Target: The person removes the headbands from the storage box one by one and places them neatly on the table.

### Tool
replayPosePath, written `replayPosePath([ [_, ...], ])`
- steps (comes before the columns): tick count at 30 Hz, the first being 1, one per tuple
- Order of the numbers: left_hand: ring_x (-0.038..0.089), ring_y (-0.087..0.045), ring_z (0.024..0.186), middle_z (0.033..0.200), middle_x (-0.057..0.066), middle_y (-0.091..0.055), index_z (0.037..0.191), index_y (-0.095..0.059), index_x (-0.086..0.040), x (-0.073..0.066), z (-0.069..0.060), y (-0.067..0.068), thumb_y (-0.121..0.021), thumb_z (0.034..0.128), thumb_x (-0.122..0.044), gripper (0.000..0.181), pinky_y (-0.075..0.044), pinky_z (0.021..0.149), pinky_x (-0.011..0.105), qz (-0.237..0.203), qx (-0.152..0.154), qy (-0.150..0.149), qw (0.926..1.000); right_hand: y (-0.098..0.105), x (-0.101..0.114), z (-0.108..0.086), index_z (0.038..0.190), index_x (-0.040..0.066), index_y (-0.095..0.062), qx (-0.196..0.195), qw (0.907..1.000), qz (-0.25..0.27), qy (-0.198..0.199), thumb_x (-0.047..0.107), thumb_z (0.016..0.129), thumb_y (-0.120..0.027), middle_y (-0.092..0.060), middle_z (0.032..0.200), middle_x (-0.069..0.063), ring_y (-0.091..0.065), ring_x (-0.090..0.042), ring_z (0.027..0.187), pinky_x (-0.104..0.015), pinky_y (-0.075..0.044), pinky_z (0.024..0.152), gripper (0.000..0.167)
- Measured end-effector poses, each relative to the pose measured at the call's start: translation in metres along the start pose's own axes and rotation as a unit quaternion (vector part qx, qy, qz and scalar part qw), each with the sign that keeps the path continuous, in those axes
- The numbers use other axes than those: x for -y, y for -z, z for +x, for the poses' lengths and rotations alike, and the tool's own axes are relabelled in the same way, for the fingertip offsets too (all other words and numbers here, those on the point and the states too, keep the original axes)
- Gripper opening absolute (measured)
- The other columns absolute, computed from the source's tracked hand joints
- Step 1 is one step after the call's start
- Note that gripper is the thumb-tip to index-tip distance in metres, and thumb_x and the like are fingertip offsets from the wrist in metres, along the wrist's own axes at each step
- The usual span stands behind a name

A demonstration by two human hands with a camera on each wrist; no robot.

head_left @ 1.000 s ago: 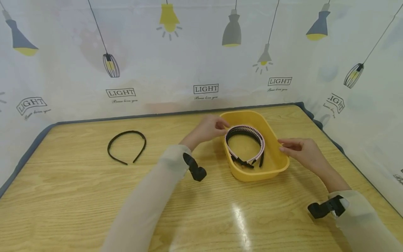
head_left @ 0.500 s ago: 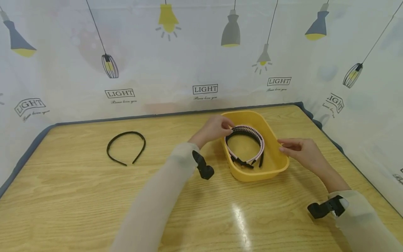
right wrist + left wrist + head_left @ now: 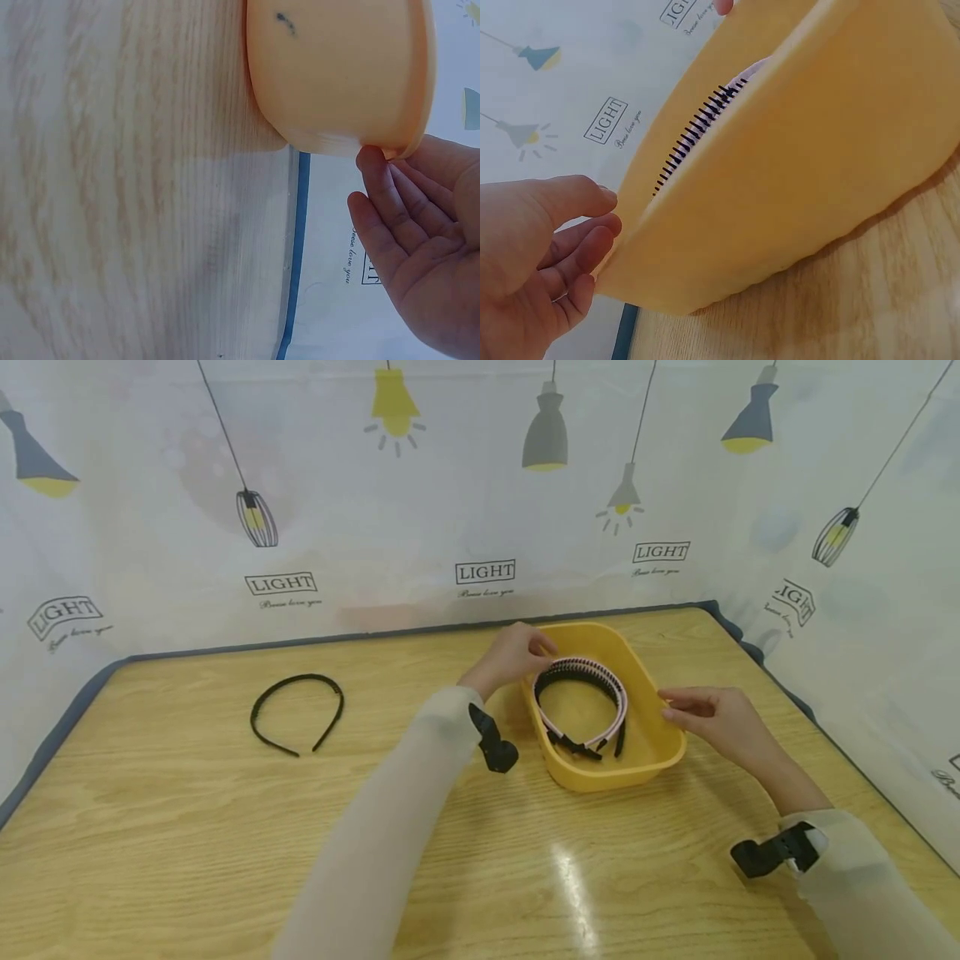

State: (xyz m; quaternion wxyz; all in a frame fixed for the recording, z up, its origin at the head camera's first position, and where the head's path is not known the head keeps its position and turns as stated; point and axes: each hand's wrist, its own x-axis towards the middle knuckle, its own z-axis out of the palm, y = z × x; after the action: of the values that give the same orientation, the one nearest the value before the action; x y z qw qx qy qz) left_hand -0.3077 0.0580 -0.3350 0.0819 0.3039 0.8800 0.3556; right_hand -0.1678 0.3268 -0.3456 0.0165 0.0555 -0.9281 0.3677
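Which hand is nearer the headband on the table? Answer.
Left. The left hand is right of the black headband, at the left side of the yellow basket; the right hand farther off, at its right side.

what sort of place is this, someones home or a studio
Probably a makeshift indoor filming corner, though the room beyond isn't shown. A wood-grain table stands against a lamp-printed backdrop that wraps around its sides, and a black device is strapped at each wrist.

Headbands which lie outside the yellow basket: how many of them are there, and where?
1: a black headband, on the left part of the wooden table. Other headbands overlap inside the yellow basket, partly hidden, so I cannot count those surely.
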Motion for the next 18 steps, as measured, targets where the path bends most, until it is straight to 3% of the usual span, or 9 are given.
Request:
replayPosePath([
  [11,0.019,-0.057,0.095,0.105,0.01,-0.063,0.109,-0.066,-0.002,-0.003,0.01,0.0,-0.061,0.0862,-0.007,0.024,-0.047,0.078,0.026,-0.007,-0.006,0.004,1.0,0.0,-0.002,0.001,0.12,-0.002,-0.059,0.0,1.0,-0.001,-0.005,0.029,0.089,-0.06,-0.061,0.112,-0.02,-0.054,0.008,0.082,-0.014,-0.047,0.069,0.044],
  [18,0.02,-0.056,0.097,0.108,0.01,-0.061,0.11,-0.064,-0.002,-0.009,0.014,0.002,-0.06,0.0871,-0.006,0.024,-0.047,0.08,0.027,-0.006,0.006,0.015,0.9999,0.001,-0.002,0.002,0.12,-0.002,-0.059,0.002,1.0,0.0,-0.007,0.029,0.089,-0.06,-0.061,0.112,-0.02,-0.056,0.006,0.082,-0.014,-0.047,0.069,0.044],
])
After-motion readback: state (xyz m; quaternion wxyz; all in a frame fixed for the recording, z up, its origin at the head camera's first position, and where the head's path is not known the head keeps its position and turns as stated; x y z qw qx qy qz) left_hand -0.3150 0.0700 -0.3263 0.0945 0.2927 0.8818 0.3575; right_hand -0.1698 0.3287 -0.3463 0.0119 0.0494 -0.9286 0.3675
